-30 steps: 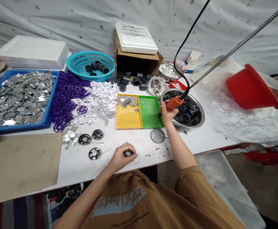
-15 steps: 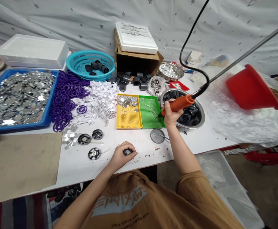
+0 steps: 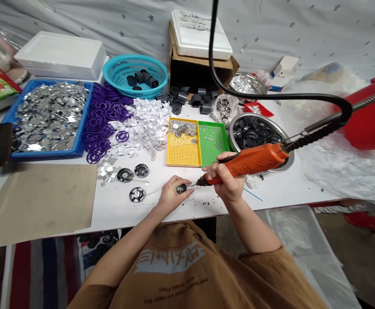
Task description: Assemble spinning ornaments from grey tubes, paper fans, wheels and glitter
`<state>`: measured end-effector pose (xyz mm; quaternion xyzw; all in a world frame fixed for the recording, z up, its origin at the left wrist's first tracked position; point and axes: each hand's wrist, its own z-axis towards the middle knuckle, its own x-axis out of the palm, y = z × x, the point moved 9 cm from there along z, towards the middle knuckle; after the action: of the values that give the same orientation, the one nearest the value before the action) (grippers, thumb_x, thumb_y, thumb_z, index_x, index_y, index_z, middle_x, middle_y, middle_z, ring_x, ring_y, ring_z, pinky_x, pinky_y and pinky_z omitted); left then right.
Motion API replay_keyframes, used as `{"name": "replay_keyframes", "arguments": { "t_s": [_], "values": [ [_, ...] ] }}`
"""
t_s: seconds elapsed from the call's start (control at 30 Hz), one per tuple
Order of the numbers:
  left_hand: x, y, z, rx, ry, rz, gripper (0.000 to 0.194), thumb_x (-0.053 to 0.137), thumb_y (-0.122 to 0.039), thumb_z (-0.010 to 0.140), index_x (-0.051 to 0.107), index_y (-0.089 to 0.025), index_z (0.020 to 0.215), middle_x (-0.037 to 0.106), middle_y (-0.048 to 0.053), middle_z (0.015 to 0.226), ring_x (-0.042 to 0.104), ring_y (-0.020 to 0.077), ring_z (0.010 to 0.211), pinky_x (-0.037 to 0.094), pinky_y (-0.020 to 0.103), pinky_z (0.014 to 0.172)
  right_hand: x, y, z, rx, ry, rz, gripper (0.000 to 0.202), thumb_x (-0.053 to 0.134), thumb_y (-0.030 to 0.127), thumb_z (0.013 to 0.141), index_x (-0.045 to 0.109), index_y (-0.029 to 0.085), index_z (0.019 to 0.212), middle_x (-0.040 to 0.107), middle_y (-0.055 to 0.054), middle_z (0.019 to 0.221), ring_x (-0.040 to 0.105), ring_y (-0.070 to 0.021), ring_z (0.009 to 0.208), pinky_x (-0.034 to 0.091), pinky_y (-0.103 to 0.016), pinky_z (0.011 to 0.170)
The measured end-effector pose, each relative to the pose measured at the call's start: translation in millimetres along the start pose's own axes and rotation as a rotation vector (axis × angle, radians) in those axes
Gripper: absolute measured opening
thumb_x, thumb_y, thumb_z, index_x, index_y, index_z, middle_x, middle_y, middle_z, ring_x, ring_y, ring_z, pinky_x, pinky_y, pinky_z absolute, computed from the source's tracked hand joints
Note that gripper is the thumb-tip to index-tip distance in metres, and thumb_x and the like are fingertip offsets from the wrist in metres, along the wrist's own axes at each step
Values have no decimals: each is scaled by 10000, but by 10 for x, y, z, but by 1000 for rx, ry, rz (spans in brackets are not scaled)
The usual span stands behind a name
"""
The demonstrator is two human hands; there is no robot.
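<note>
My left hand (image 3: 171, 194) pinches a small round black plastic part (image 3: 181, 189) just above the white table. Wrapped around an orange electric screwdriver (image 3: 250, 163) is my right hand (image 3: 227, 180). The screwdriver's bit points left, with its tip close beside the black part; whether it touches cannot be made out. Left of my left hand lie several black spoked discs (image 3: 137, 194), some with thin wires. Beyond my hands sit a yellow tray (image 3: 184, 159) holding silver discs and tiny screws, and a green tray (image 3: 211, 150) with more small screws, partly hidden by my right hand.
A steel bowl (image 3: 290, 163) of black parts stands right, partly behind the screwdriver. The black cable (image 3: 254, 95) arcs over the table. At left are a blue tray (image 3: 45, 154) of metal pieces, purple rings (image 3: 102, 116), and cardboard (image 3: 55, 193). A turquoise basket (image 3: 116, 81) stands behind.
My right hand has brought the screwdriver from the green tray down and left to the part in my left hand. The camera view has shifted.
</note>
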<state>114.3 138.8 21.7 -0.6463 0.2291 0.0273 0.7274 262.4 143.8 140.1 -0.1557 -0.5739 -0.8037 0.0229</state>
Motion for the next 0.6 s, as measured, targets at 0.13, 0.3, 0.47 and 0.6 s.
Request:
{"name": "replay_keyframes", "arguments": {
  "t_s": [0.13,0.3,0.47,0.6],
  "values": [
    [-8,26,-54,11,-20,-9,96,730,-241,749,740,-234,844,626,24,848,636,158,797,517,296,788,71,-15,-45,17,13,19,275,698,378,776,508,243,922,504,106,513,522,-96,429,583,-345,648],
    [-18,26,-97,35,-35,-16,52,723,-231,753,736,-218,802,616,31,861,638,162,801,516,303,794,119,30,-68,9,23,53,275,706,362,768,508,238,913,507,108,502,516,-85,420,571,-311,629],
    [-34,0,-114,57,-51,-36,88,724,-217,750,737,-220,837,610,35,887,638,163,826,518,308,823,130,53,-95,16,24,56,302,719,380,758,499,242,913,504,111,500,514,-86,417,567,-311,623],
    [-45,-9,-114,68,-55,-81,83,723,-219,747,732,-221,829,609,37,883,635,163,837,521,304,815,129,52,-110,19,27,26,313,713,419,759,502,245,913,486,114,496,507,-92,408,569,-326,606]
  ]
}}
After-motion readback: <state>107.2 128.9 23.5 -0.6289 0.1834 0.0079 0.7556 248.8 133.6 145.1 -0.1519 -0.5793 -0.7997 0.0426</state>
